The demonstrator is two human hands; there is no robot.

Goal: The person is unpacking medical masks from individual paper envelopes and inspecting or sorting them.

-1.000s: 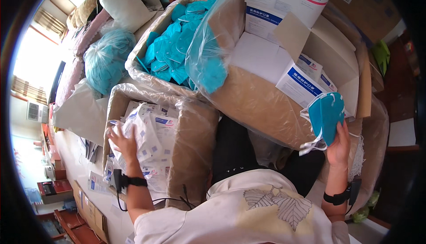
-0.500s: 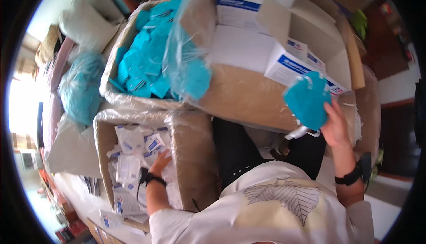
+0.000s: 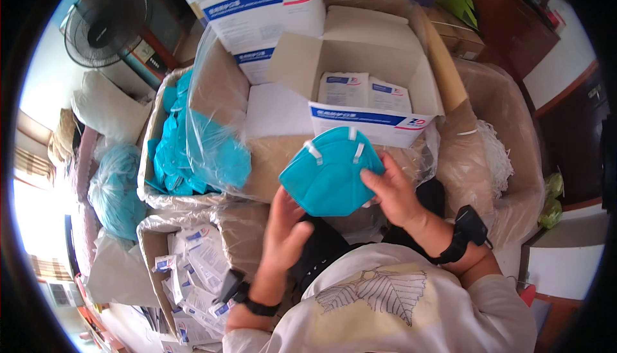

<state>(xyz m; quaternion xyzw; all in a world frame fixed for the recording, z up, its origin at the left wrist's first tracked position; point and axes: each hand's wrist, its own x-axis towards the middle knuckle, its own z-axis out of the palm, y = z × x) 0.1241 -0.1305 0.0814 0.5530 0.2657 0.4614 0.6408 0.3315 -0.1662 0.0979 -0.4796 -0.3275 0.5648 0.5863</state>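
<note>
A teal folded face mask with white end tabs is held in front of my body. My right hand grips its right edge, thumb on top and the other fingers hidden beneath. At the mask's lower left edge is my left hand, thumb and fingers apart; whether its fingertips touch the mask I cannot tell. Just beyond the mask stands an opened white box with a blue stripe, holding small white packets. More flat white packets fill a plastic-lined carton left of my left arm.
A lined carton of loose teal masks stands at the far left, beside a tied bag of teal items. White boxes are stacked behind. White strands lie in a right-hand carton. A fan stands far left.
My left hand has come up from the packet carton to the mask. My right hand has brought the mask in front of me and turned it. The head view has swung right.
</note>
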